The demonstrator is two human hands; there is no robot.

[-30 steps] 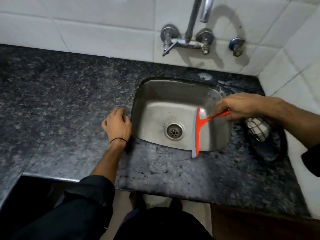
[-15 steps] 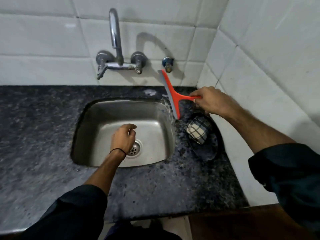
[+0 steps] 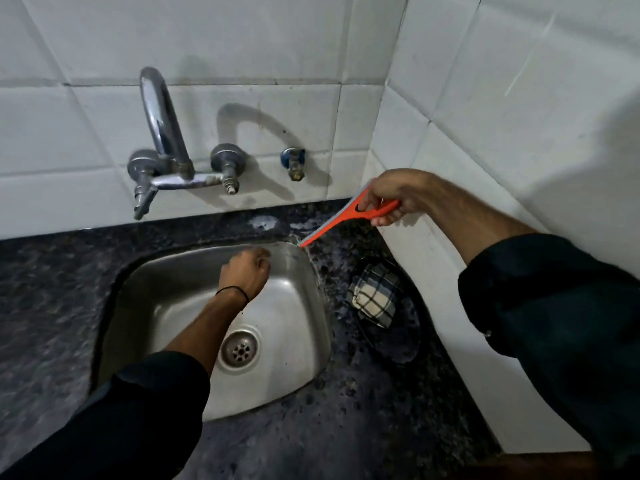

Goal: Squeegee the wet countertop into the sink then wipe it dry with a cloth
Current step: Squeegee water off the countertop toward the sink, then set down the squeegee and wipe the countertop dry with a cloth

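My right hand (image 3: pixel 394 197) grips the handle of an orange squeegee (image 3: pixel 341 220) in the back right corner. Its blade slants down, and the lower tip touches the dark speckled countertop (image 3: pixel 363 427) at the back right corner of the steel sink (image 3: pixel 294 341). My left hand (image 3: pixel 246 273) hovers over the sink basin with its fingers curled in a loose fist, holding nothing. A folded checked cloth (image 3: pixel 375 296) lies in a dark dish right of the sink.
A chrome tap (image 3: pixel 162 133) with two valves sticks out of the white tiled wall behind the sink, and a small blue-capped valve (image 3: pixel 294 164) sits to its right. A white tiled side wall (image 3: pixel 502 116) closes off the counter on the right. The sink drain (image 3: pixel 239 351) lies below my left forearm.
The squeegee swung from above the sink's right rim back into the corner, blade now slanting down to the sink's back right corner. My left hand moved farther back over the basin.
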